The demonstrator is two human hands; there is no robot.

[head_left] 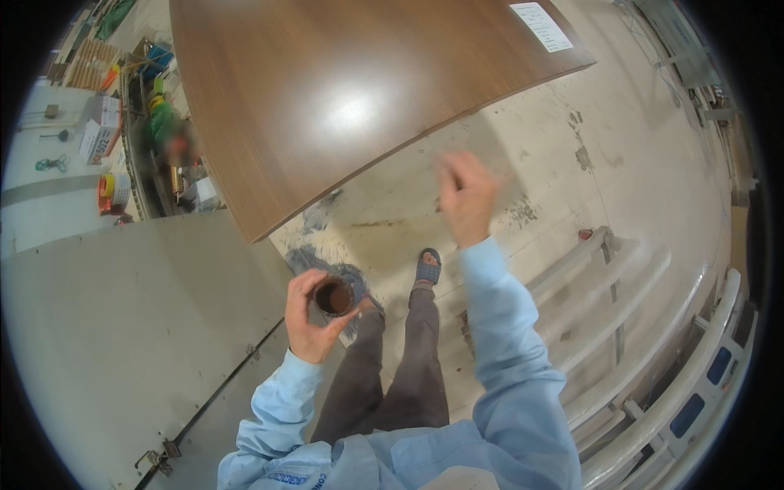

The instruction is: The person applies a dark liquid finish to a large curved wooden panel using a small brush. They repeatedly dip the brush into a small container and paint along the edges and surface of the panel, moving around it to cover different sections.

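Note:
My left hand (309, 318) is wrapped round a small dark cup (334, 296), held upright in front of my left leg. Its inside looks brown; I cannot make out what it contains. My right hand (468, 198) is raised over the floor, beyond the near edge of a brown wood-grain panel (327, 106). The fingers of that hand are curled together and somewhat blurred by motion, so anything between them is hidden. Near the panel's far right corner lies a white printed label (541, 27).
On my left is a grey surface (122, 302) with a metal latch (161, 456). Farther back stand a white carton (100, 129), a yellow-and-white tub (114, 189) and assorted tools. Plastic-wrapped rails (629, 327) run along my right. Dark stains mark the floor (523, 147).

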